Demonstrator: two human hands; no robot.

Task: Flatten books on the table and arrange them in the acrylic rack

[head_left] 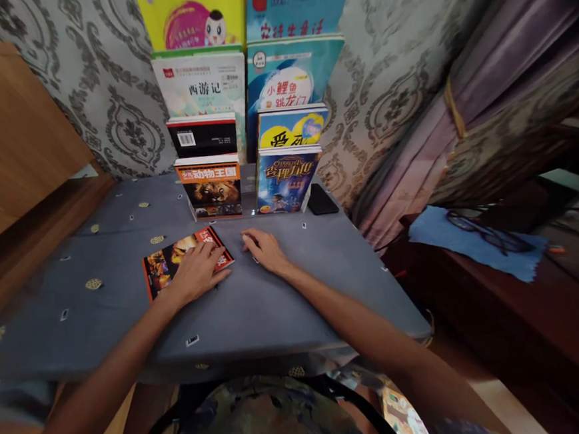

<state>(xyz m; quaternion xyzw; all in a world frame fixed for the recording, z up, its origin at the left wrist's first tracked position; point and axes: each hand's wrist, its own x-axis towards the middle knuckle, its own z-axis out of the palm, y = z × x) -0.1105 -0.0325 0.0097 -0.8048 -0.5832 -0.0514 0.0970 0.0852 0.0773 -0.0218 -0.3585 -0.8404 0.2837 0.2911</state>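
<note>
A book with a black and orange cover and animal pictures [162, 268] lies flat and slightly turned on the grey cloth. My left hand [197, 270] rests on top of it, fingers stretched across the cover and hiding part of the picture. To the right of that book, my right hand [267, 249] sits on the tablecloth, apart from the book. Its fingers are loosely bent and point left, with nothing visible in them. Beyond both hands, an upright book with a lion on its cover [213, 193] and a blue book [287, 182] stand at the front of a display stand.
Several more books rise in two columns behind, including a white one [203, 83] and a teal one [324, 60]. A black phone [322, 200] lies right of the stand. Glasses [491, 231] rest on a blue cloth [433, 229] at right. A purple curtain [417, 180] hangs nearby.
</note>
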